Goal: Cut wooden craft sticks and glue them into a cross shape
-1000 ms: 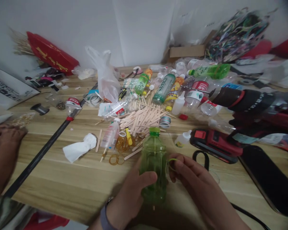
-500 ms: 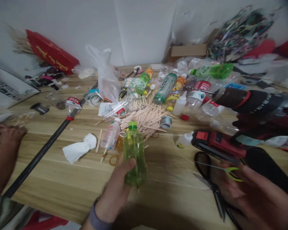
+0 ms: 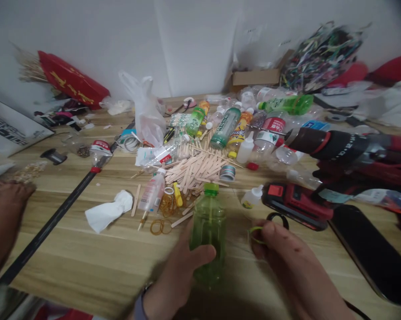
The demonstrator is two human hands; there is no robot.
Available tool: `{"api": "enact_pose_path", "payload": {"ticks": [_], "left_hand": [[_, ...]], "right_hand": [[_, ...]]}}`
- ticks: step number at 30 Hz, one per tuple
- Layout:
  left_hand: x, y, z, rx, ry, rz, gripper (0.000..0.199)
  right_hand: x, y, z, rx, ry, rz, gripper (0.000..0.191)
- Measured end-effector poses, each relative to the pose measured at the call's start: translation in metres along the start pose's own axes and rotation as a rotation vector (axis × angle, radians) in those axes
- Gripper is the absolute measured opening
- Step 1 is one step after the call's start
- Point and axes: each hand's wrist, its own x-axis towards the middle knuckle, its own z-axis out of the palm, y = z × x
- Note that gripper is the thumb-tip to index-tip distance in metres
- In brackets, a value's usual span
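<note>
My left hand (image 3: 178,271) is wrapped round a green plastic bottle (image 3: 209,226), held upright with its green cap on. A thin straight thing shows inside the bottle. To the right of it, my right hand (image 3: 288,258) pinches a thin yellow-green ring (image 3: 255,236) between thumb and fingers, apart from the bottle. Behind my right hand lie the scissors (image 3: 279,216); only a black handle loop shows clearly, the rest being covered by the hand.
Wooden sticks (image 3: 200,166) lie heaped mid-table, with several plastic bottles (image 3: 226,129) behind. At right are a red-black power drill (image 3: 340,146) and a black phone (image 3: 373,253). Rubber bands (image 3: 156,227) lie at centre-left. Another person's hands (image 3: 12,200) rest at far left.
My right hand has moved left with the ring, closer to the bottle and over the scissors. My left hand and the bottle sit further right and a little lower in view.
</note>
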Motion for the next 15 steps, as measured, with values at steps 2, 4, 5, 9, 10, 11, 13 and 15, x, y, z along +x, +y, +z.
{"api": "enact_pose_path", "payload": {"ticks": [2,4,5,9,10,11,13,15], "left_hand": [[0.0,-0.001,-0.001,0.026,-0.025,0.0,0.061],[0.001,-0.003,-0.005,0.068,-0.023,0.018,0.062],[0.001,-0.004,-0.008,0.095,-0.019,0.032,0.063],[-0.002,-0.004,-0.019,0.309,0.009,0.103,0.076],[-0.003,-0.003,-0.021,0.376,0.038,0.126,0.077],[-0.004,-0.002,-0.022,0.421,0.079,0.145,0.076],[-0.005,0.002,-0.025,0.406,0.175,0.181,0.072],[-0.005,0.008,-0.027,0.31,0.262,0.234,0.072]], "right_hand": [[-0.002,0.0,0.005,-0.036,-0.06,-0.014,0.038],[-0.004,-0.001,0.007,-0.063,-0.094,-0.018,0.038],[-0.004,-0.001,0.008,-0.068,-0.091,-0.015,0.037],[-0.005,-0.001,0.003,-0.04,-0.022,0.01,0.035],[-0.004,0.0,-0.001,-0.024,-0.008,0.023,0.036],[-0.003,0.0,-0.006,-0.002,0.01,0.043,0.037],[0.002,-0.001,-0.022,0.056,0.07,0.092,0.04],[0.009,-0.003,-0.045,0.117,0.173,0.13,0.041]]}}
